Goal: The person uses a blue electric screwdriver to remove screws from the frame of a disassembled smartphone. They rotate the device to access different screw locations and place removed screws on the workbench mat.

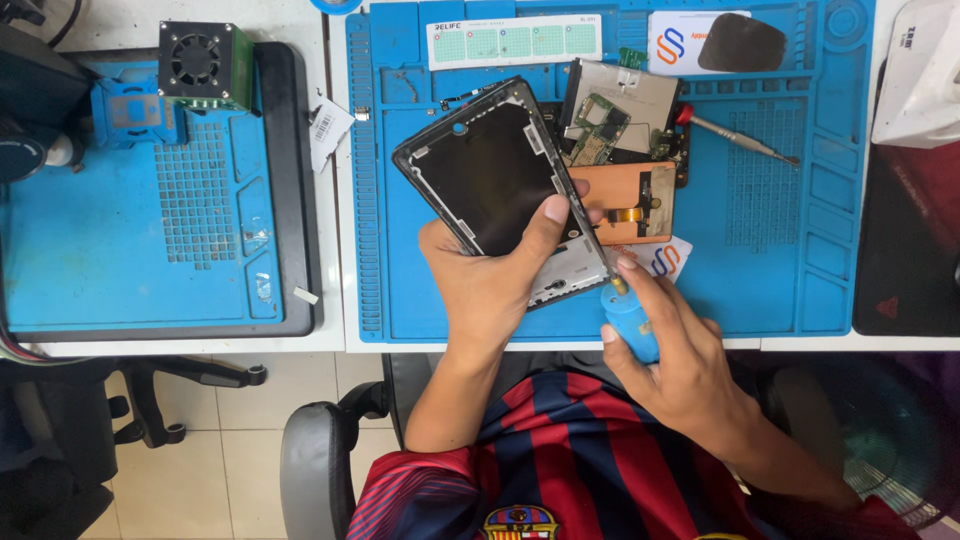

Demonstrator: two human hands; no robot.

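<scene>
My left hand [490, 285] grips an opened phone frame [495, 175], black and rectangular, tilted above the blue work mat [790, 240]. My thumb lies across its lower right edge. My right hand [675, 360] holds a blue-handled screwdriver [632, 322] upright, its tip touching the frame's bottom corner near the pale grey end part. Just behind the frame lie a removed circuit board [600, 130] on a grey metal plate [640, 95] and an orange battery-like part [625, 200].
A red-tipped metal tool [740, 135] lies on the mat at right. A card and a dark oval pad [740, 42] sit at the back. On the left are a second blue mat [100, 250], a small fan unit [200, 65] and a chair arm [320, 450] below.
</scene>
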